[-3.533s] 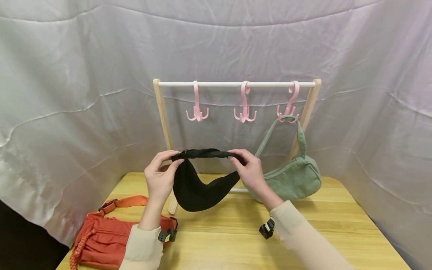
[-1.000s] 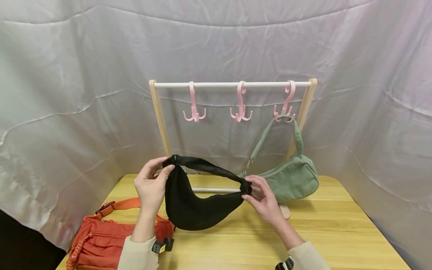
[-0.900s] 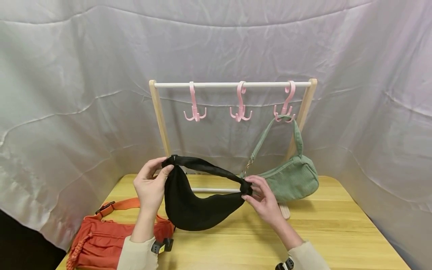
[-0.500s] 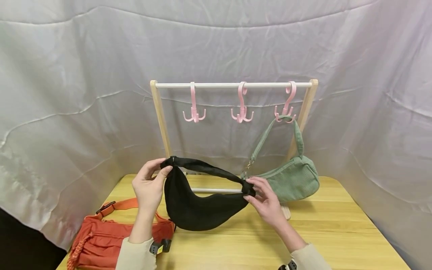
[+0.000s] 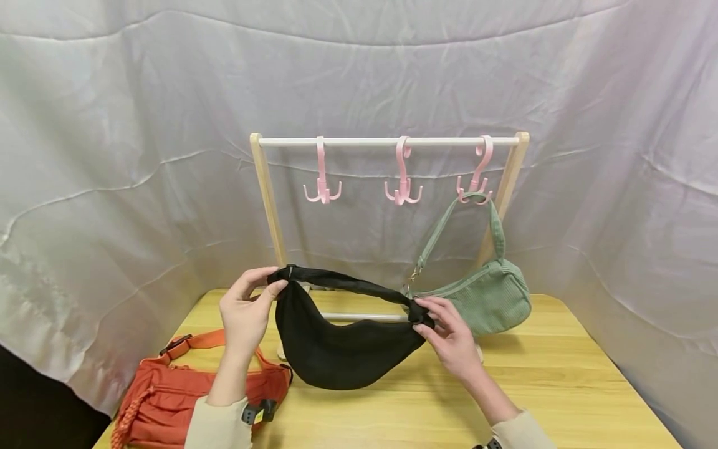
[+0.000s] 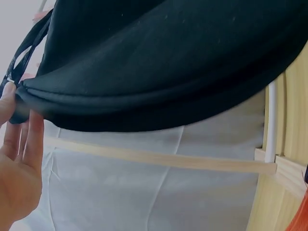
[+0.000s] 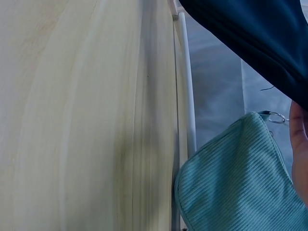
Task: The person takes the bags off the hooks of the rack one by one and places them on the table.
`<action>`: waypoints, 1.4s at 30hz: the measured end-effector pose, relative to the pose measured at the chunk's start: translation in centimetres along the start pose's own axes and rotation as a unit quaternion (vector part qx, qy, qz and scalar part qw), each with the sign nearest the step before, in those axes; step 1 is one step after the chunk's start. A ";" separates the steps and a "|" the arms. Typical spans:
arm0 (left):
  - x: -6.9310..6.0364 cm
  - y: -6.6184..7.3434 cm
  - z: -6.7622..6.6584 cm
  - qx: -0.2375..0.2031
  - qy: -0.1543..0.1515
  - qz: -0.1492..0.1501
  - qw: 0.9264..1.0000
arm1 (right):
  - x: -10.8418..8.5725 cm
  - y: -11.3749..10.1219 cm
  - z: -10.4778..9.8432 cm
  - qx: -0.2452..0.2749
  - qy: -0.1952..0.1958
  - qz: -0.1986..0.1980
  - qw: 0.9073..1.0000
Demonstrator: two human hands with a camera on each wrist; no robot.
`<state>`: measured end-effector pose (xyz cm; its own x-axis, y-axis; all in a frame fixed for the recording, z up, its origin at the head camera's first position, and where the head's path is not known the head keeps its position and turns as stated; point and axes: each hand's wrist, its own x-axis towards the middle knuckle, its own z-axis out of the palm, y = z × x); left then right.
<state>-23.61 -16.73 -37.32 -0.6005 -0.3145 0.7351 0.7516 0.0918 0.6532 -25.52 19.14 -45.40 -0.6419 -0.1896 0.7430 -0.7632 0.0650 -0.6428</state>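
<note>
A black shoulder bag (image 5: 348,355) hangs in the air between both hands, in front of the rack. My left hand (image 5: 245,310) pinches its left end, where the strap meets the body at a buckle. At the knotted right end, my right hand (image 5: 450,337) pinches the bag between thumb and fingers. The strap (image 5: 348,282) sags slightly from one hand to the other. In the left wrist view the bag's underside (image 6: 144,91) fills the upper part, the left fingers at its corner. Only a part of the right hand (image 7: 299,144) shows in the right wrist view.
Behind the bag stands a wooden rack (image 5: 269,206) with a white rail (image 5: 359,142). Pink hooks (image 5: 323,181) hang from the rail. A green corduroy bag (image 5: 490,299) hangs on the right one. A red bag (image 5: 174,399) lies on the table (image 5: 561,386) at left.
Earlier the right hand was higher, on the strap; it has moved down and right to the knotted end. Over the last second the bag has been spread wider and lowered slightly.
</note>
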 end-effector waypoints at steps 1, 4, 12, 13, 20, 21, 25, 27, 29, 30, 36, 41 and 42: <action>0.0 0.0 -0.1 0.006 -0.003 -0.005 1.000 | 0.0 -0.1 0.0 -0.002 0.000 -0.003 1.000; 0.0 0.0 -0.3 0.026 -0.009 -0.018 0.999 | 0.0 -0.4 -0.2 -0.010 -0.003 -0.013 1.000; -0.3 -0.9 -0.9 0.059 -0.038 -0.042 0.997 | -0.2 -0.6 -0.6 -0.064 0.011 -0.020 0.998; -0.4 -1.1 -0.9 0.060 -0.043 -0.046 0.996 | -0.2 -0.5 -0.7 -0.074 0.013 -0.020 0.997; -0.6 -2.0 -1.2 0.067 -0.075 -0.068 0.993 | -0.3 -0.2 -1.3 -0.108 0.014 -0.023 0.994; -0.7 -2.1 -1.3 0.075 -0.079 -0.068 0.992 | -0.3 -0.2 -1.3 -0.107 0.014 -0.023 0.994; -0.9 -2.7 -1.6 0.112 -0.092 -0.060 0.988 | -0.3 -0.2 -1.6 -0.106 0.012 -0.012 0.994; -1.1 -3.0 -1.7 0.126 -0.094 -0.058 0.986 | -0.3 -0.1 -1.7 -0.107 0.009 -0.004 0.994; -1.2 -3.3 -1.8 0.129 -0.097 -0.059 0.985 | -0.4 0.0 -1.9 -0.109 0.005 0.007 0.994; -1.3 -3.4 -1.8 0.130 -0.100 -0.059 0.985 | -0.5 0.1 -1.9 -0.109 0.002 0.012 0.994; -1.9 -4.3 -2.2 0.136 -0.129 -0.058 0.980 | -0.8 0.7 -2.5 -0.138 -0.014 0.027 0.990; -2.5 -4.8 -2.6 0.141 -0.158 -0.080 0.974 | -1.3 0.9 -2.9 -0.168 -0.027 0.041 0.985; -2.7 -4.9 -2.6 0.143 -0.163 -0.087 0.972 | -1.4 0.9 -2.9 -0.172 -0.030 0.046 0.984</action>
<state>-25.00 -18.84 -42.99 -0.8017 -0.0362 0.5966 0.5523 0.3367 0.7626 -25.52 22.32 -46.42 -0.7118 -0.2244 0.6656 -0.6886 0.4100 -0.5981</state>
